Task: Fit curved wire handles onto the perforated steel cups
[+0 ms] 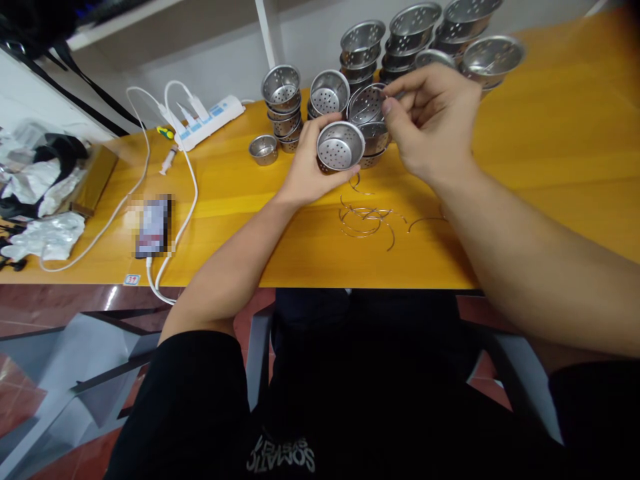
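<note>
My left hand (pixel 310 163) is closed around a small perforated metal strainer cup (pixel 341 148), its open top tilted toward me. To its right, my right hand (pixel 430 117) is in a pinch, thumb and forefinger together. What lies between those fingertips is too thin to make out. Just beside them is the rim of another perforated cup (pixel 367 105), which sits on a stack. Below the hands, several thin curved wires (pixel 367 215) lie loose on the table.
Stacks of perforated cups (pixel 281 90) stand along the back of the wooden table (pixel 295 253), with taller stacks (pixel 413 30) at right. One small cup (pixel 263 150) stands alone. At left are a power strip (pixel 213 123), white cables, a syringe (pixel 169 160) and a phone (pixel 153 227).
</note>
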A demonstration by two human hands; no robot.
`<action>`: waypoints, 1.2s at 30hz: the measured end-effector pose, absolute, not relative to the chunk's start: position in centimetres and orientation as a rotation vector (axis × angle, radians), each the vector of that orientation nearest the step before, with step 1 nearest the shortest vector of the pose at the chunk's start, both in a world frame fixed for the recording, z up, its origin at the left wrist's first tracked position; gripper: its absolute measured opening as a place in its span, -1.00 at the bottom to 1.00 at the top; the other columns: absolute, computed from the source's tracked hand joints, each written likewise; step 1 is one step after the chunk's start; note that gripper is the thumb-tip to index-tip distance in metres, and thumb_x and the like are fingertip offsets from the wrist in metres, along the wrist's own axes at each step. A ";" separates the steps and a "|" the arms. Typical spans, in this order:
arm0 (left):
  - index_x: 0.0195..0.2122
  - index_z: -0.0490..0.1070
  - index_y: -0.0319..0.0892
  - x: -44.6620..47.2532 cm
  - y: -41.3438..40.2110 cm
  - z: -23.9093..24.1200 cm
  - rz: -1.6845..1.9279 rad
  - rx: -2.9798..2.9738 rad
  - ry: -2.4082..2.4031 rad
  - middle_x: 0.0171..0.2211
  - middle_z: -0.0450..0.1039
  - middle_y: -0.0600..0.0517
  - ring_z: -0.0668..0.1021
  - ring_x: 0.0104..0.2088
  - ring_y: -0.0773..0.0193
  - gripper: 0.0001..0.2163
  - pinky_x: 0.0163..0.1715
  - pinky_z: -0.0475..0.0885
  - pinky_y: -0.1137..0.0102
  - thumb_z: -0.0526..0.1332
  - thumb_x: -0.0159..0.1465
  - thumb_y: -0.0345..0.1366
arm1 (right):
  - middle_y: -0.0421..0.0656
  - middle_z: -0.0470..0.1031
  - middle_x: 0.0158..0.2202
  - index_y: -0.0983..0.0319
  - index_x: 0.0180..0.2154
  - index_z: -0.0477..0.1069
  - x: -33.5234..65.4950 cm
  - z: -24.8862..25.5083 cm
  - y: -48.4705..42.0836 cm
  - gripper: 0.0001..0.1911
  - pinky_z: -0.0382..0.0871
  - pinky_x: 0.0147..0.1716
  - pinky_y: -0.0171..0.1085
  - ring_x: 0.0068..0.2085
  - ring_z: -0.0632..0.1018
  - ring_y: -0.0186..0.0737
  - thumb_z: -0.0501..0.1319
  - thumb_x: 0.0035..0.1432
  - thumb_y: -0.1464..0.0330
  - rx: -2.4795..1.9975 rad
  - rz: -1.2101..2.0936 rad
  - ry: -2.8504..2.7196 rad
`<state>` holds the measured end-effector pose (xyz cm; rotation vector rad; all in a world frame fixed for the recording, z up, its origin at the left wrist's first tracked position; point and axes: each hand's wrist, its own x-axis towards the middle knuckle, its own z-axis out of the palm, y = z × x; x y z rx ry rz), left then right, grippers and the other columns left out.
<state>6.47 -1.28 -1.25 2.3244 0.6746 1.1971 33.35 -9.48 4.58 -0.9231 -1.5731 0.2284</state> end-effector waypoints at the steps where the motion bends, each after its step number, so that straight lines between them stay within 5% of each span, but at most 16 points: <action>1: 0.65 0.37 0.09 6.4 -1.1 -1.4 1.200 2.345 0.674 0.58 0.44 -0.21 0.52 0.66 -0.33 0.08 0.84 0.36 -0.29 0.62 0.34 0.60 | -0.09 0.60 -0.31 0.05 0.14 0.82 33.2 4.6 -9.6 -0.08 0.42 -0.38 -0.07 -0.43 0.44 -0.19 0.36 0.52 -0.62 -0.927 0.241 -1.573; 5: 0.49 0.51 0.05 6.3 -0.7 -1.5 1.213 2.360 0.686 0.42 0.51 -0.18 0.57 0.54 -0.32 0.00 0.75 0.44 -0.30 0.68 0.28 0.59 | -0.09 0.62 -0.32 0.07 0.10 0.84 32.9 4.6 -9.8 -0.12 0.44 -0.40 -0.10 -0.43 0.48 -0.21 0.41 0.53 -0.59 -0.889 0.279 -1.589; 13: 0.69 0.26 0.05 7.0 -1.6 -1.3 1.113 2.303 0.660 0.42 0.57 -0.15 0.67 0.48 -0.19 0.10 0.67 0.51 -0.16 0.48 0.43 0.68 | -0.09 0.70 -0.24 0.05 0.18 0.88 32.8 4.2 -10.2 -0.36 0.67 -0.28 -0.06 -0.37 0.59 -0.16 0.53 0.67 -0.35 -0.963 0.237 -1.653; 22: 0.77 0.04 0.08 7.1 -1.2 -2.8 1.128 2.250 0.566 0.43 0.51 -0.17 0.70 0.40 -0.10 0.23 0.61 0.57 -0.15 0.37 0.40 0.80 | -0.14 0.61 -0.35 0.08 0.12 0.86 31.9 5.1 -11.0 -0.14 0.43 -0.43 -0.15 -0.44 0.48 -0.23 0.42 0.57 -0.57 -0.893 0.287 -1.649; 31: 0.73 0.23 -0.03 7.2 -0.7 -3.1 1.061 2.303 0.521 0.47 0.56 -0.22 0.70 0.48 -0.18 0.23 0.68 0.52 -0.22 0.34 0.39 0.83 | -0.13 0.58 -0.32 0.02 -0.01 0.81 30.7 4.9 -11.7 -0.65 0.76 -0.21 0.09 -0.34 0.56 -0.01 0.67 0.59 -0.09 -1.013 0.477 -1.682; 36: 0.84 0.03 0.02 6.8 -0.1 -3.6 1.023 2.405 0.507 0.54 0.51 -0.22 0.66 0.58 -0.22 0.16 0.74 0.46 -0.23 0.25 0.54 0.74 | -0.17 0.56 -0.34 0.11 -0.01 0.82 30.6 4.4 -11.2 -0.73 0.74 -0.23 0.03 -0.37 0.54 -0.10 0.67 0.62 0.07 -1.045 0.395 -1.671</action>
